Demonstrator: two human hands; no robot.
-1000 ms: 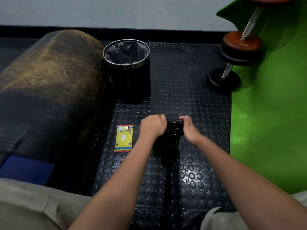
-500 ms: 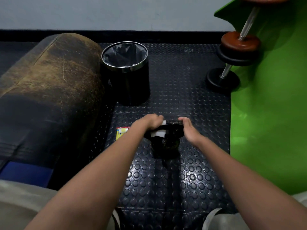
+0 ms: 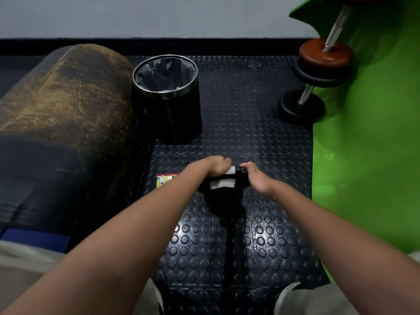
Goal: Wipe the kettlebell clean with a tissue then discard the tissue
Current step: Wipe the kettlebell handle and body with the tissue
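Wiping is underway: compared with a second back, when only bare dark metal showed between the hands, a white tissue (image 3: pixel 222 184) now lies over the kettlebell (image 3: pixel 223 196) handle, and the left forearm has swung across the near side of the yellow tissue pack (image 3: pixel 164 179), hiding most of it. Read: tissue is out and on the metal, the clean step has started, discard not yet due.

Grip, left hand (image 3: pixel 214 165): fingers curled down over the tissue at the handle's left end, pressing it onto the bar. Clamped on tissue, with the handle under it. A white strip also shows at the knuckles, so the sheet seems to wrap over the top.

Right hand (image 3: pixel 259 180): fingers curled round the handle's right end, bare skin on metal, apparently steadying. How far the thumb wraps I can't tell; it's hidden.

Kettlebell sits on the studded floor mat (image 3: pixel 227 246) directly under both grips, body below the handle and mostly in shadow.

Beyond the grip, up and to the left: black bin (image 3: pixel 167 114) with a liner, standing apart from the hands, open top clear. That is the drop target.

Left of the grip: worn padded roll (image 3: pixel 68 105). Far right of it: barbell weights (image 3: pixel 318 67) by the green mat (image 3: pixel 368 144).
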